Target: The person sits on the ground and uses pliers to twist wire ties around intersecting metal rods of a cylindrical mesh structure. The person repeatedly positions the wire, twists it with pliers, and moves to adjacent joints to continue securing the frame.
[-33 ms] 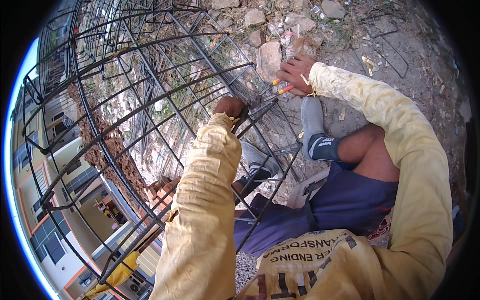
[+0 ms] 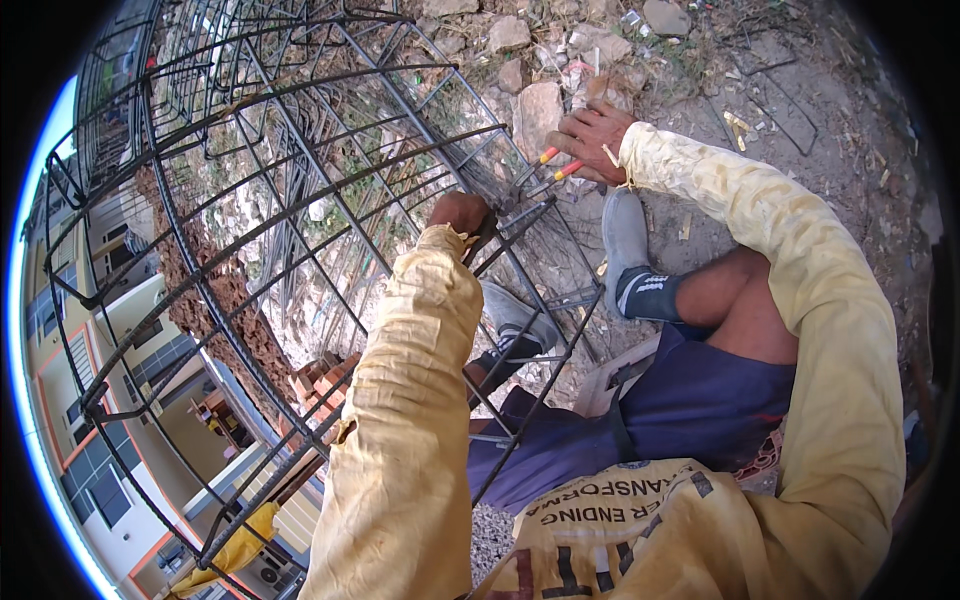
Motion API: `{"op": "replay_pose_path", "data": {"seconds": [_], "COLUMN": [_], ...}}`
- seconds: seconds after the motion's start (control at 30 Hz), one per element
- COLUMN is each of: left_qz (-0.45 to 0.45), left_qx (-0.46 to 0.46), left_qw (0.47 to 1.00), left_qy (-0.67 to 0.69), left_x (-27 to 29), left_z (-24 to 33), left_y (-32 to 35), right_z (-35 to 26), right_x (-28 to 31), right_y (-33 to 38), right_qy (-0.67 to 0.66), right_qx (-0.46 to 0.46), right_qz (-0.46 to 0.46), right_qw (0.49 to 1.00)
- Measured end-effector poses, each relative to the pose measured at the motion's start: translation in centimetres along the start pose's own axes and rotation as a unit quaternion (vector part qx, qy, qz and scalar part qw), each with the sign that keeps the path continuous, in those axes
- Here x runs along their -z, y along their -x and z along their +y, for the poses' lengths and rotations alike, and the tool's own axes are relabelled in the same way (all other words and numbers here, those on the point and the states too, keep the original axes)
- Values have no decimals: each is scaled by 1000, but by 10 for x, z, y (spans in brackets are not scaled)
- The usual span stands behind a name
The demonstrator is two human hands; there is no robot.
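My right hand (image 2: 597,140) is closed around the handles of steel pincers (image 2: 560,167) with red and yellow grips. The pincers' jaws point left, toward a crossing of bars in a dark rebar cage (image 2: 520,262). Right beside that crossing is my left hand (image 2: 462,212), closed in a fist against the cage; its fingers are mostly hidden, so what they hold cannot be made out. A bunch of thin grey wires (image 2: 487,180) lies just beyond the left hand.
The cage's long bars and square ties spread across the left side. My shoes (image 2: 626,240) stand on dirt below the pincers. Stones (image 2: 540,115), bent rods (image 2: 790,110) and scraps lie on the far ground. Bricks (image 2: 325,385) are piled left of my left sleeve.
My right hand and the pincers have shifted slightly up and away. The left hand stays in place at the cage.
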State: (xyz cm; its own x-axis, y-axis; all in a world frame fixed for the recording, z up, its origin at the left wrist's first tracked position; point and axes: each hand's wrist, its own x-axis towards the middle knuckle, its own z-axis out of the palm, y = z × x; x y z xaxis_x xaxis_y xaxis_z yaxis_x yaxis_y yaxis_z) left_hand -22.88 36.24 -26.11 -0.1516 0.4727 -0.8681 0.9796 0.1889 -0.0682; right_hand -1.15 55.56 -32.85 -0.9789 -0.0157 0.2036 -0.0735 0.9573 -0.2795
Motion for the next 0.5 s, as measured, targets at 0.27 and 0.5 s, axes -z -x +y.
{"op": "replay_pose_path", "data": {"seconds": [0.27, 0.5], "left_qz": [44, 21], "left_qx": [-12, -20], "left_qw": [999, 1000], "left_qy": [-1, -8], "left_x": [-19, -5], "left_z": [-13, -1], "left_y": [-8, 1], "right_z": [13, 3], "right_x": [10, 22], "right_y": [-14, -14], "right_qy": [-81, -309], "right_qx": [-8, -101], "right_qz": [-200, -364], "right_qw": [976, 873]}}
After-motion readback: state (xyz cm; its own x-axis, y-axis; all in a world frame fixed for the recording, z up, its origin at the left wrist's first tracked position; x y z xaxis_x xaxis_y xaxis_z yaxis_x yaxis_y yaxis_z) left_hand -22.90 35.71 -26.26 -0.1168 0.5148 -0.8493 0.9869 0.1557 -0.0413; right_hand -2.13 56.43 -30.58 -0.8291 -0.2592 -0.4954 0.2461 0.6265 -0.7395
